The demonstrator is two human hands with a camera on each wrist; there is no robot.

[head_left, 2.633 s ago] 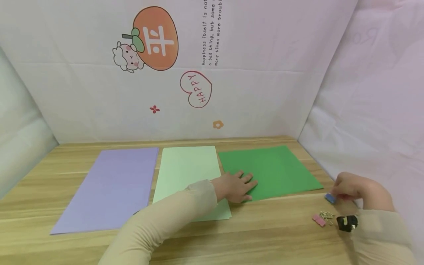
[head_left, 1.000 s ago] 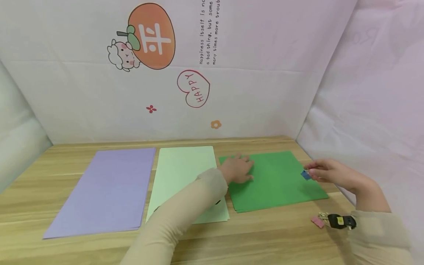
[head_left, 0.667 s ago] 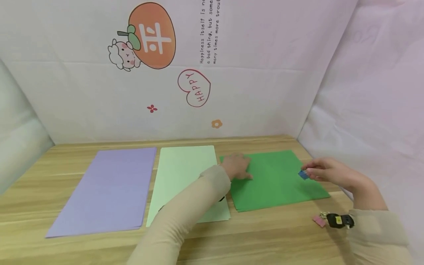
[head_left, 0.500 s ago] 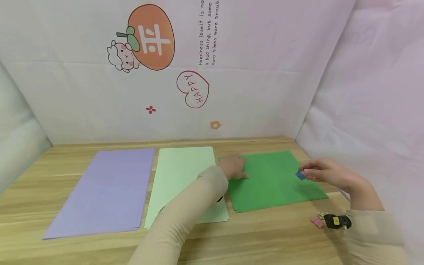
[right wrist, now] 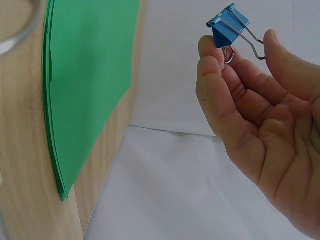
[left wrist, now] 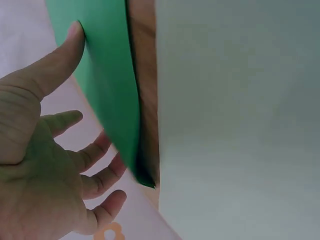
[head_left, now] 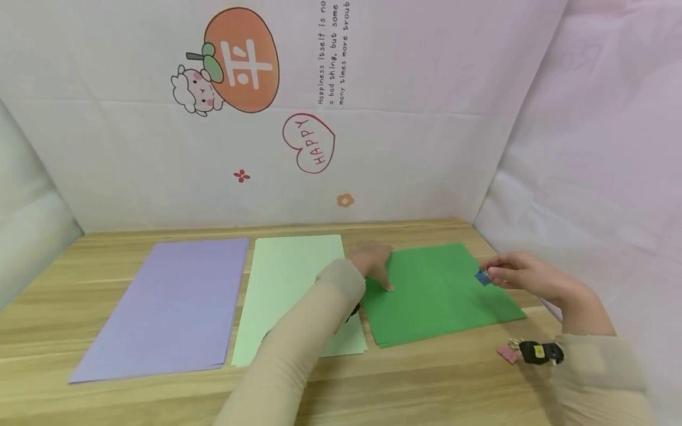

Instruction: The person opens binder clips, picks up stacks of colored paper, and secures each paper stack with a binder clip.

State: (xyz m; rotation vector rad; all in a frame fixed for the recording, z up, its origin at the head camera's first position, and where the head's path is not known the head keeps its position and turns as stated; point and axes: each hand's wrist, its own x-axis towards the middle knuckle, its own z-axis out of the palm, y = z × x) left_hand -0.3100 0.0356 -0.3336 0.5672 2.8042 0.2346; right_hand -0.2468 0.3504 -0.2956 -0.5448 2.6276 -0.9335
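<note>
My left hand (head_left: pixel 372 263) is at the far left corner of a stack of green paper (head_left: pixel 437 296). In the left wrist view its thumb (left wrist: pixel 75 42) touches the top sheet, while the spread fingers reach past the far edge. The corner there bends up slightly. Over the right part of the green stack, my right hand (head_left: pixel 524 273) pinches a blue binder clip (right wrist: pixel 231 25) by its wire handles, thumb on one and fingers at the other. The clip's blue body points away from the palm, above the paper.
A pale green stack (head_left: pixel 298 266) and a purple stack (head_left: pixel 176 307) lie to the left on the wooden table (head_left: pixel 415 384). A pink binder clip (head_left: pixel 507 354) with gold wire pieces lies near the right wrist, partly hidden by the black wrist camera (head_left: pixel 540 352). White cloth surrounds the table.
My right hand picked up the blue binder clip from the table and brought it over the green stack. The left hand slid from the stack's near left side to its far left corner.
</note>
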